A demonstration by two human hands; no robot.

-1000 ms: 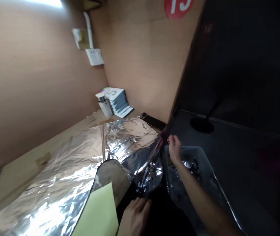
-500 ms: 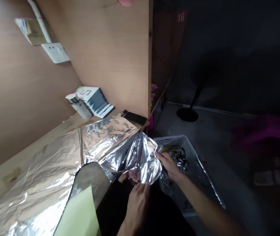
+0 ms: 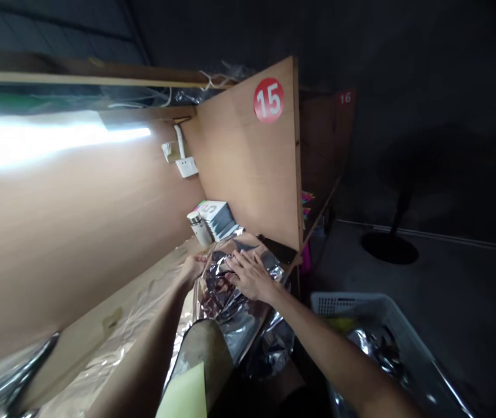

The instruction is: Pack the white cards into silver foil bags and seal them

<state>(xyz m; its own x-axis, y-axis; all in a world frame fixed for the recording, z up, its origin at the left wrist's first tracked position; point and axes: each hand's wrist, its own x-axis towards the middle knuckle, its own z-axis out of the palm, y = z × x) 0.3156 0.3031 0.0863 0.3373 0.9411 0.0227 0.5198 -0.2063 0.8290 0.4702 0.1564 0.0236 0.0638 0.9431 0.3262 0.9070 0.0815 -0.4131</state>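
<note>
Silver film, one: beneath our flat, open right hand, its length running leftward past our left hand, fingers bunched, hold unclear

A foil sheet lies across the workbench, a bottle standing behind it, left of a stack of packs; a phone lies beside the partition, a crate on the floor at right.
</note>
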